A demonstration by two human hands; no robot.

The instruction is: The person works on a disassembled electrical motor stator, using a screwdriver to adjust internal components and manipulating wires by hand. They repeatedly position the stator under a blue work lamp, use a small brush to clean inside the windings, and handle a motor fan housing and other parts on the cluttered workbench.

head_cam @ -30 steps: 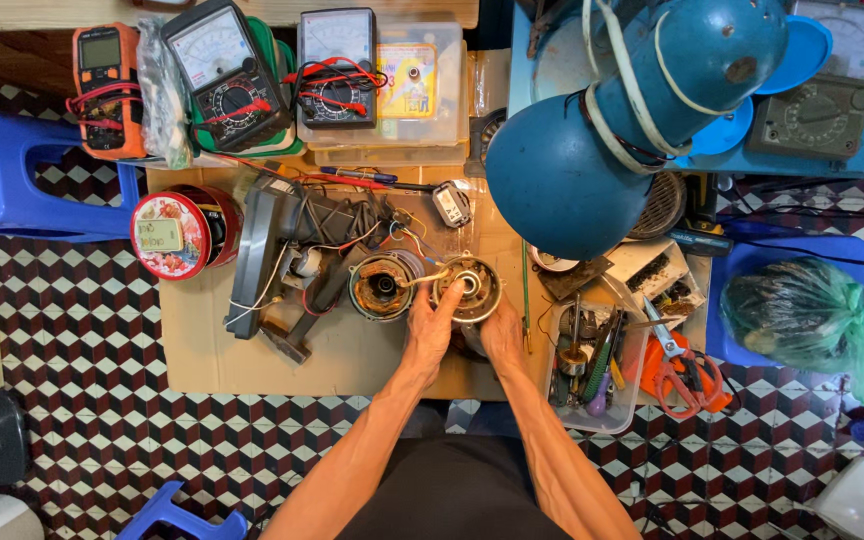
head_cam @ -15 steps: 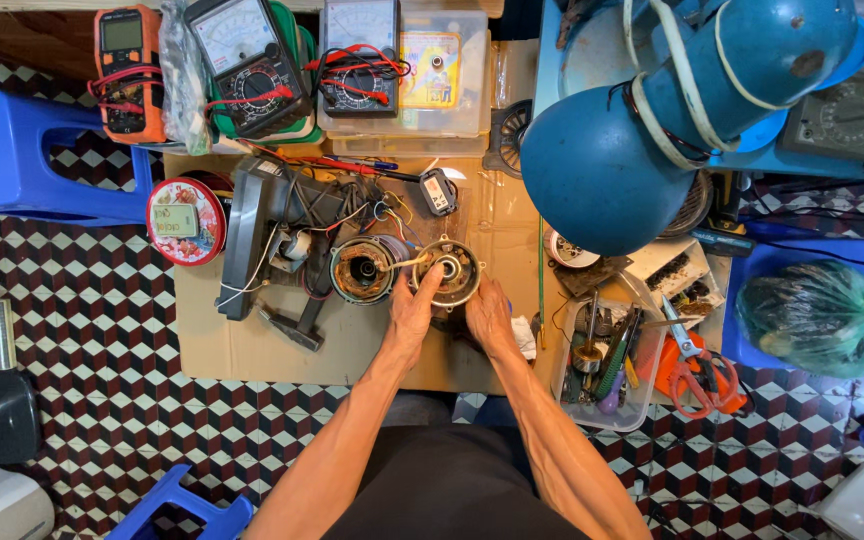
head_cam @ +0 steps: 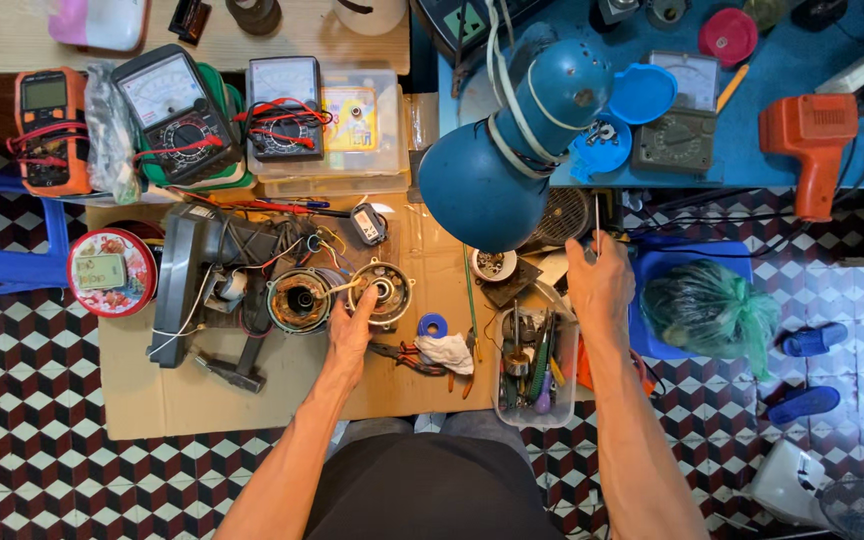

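My left hand [head_cam: 350, 330] rests on the round metal motor housing [head_cam: 382, 291], fingers curled on its near rim. Just left of it lies a second round motor part with copper windings [head_cam: 298, 298], joined by thin wires to a dark fan body [head_cam: 214, 262]. My right hand [head_cam: 599, 282] is out to the right, below the blue lamp head [head_cam: 497, 180], pinching a thin metal rod [head_cam: 596, 215] that points up. A clear tub of tools [head_cam: 537, 368] stands between my arms, with pliers [head_cam: 407, 355] and a white rag [head_cam: 449, 352] beside it.
Everything lies on a cardboard sheet [head_cam: 202, 395] on a patterned tile floor. Three multimeters [head_cam: 178, 112] stand at the back left, a round red tin [head_cam: 110, 272] at the left. A blue table [head_cam: 752, 150] carries an orange tool [head_cam: 810, 135]. A green bag [head_cam: 707, 308] sits on a blue stool.
My right hand has left the motor housing and swung right to the thin rod under the lamp. My left hand stays on the housing. The view has shifted right.
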